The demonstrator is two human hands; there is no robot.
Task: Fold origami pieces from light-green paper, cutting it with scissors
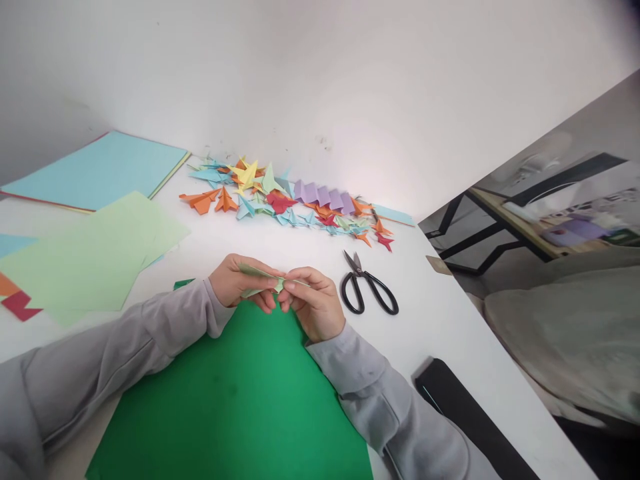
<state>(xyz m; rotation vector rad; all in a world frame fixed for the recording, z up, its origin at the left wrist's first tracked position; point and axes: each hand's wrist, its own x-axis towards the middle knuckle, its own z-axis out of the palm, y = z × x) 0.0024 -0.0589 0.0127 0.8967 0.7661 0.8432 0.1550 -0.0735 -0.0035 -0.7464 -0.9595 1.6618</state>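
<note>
A small piece of folded light green paper [256,271] is pinched between my two hands, above the far end of a green sheet [225,400]. My left hand [240,280] grips its left side with thumb and fingers. On the right side, my right hand [315,300] pinches the paper, the thumb and forefinger close to the left hand's fingertips. Part of the folded paper is hidden behind the fingers. Black-handled scissors [369,283] lie slightly apart on the table, right of my right hand.
Folded paper figures [280,200] in many colours lie along the wall. Light green sheets [85,260] and a stack of blue paper [100,170] are at left, with red and orange scraps [21,305]. A long black object [465,407] lies near the table's right edge.
</note>
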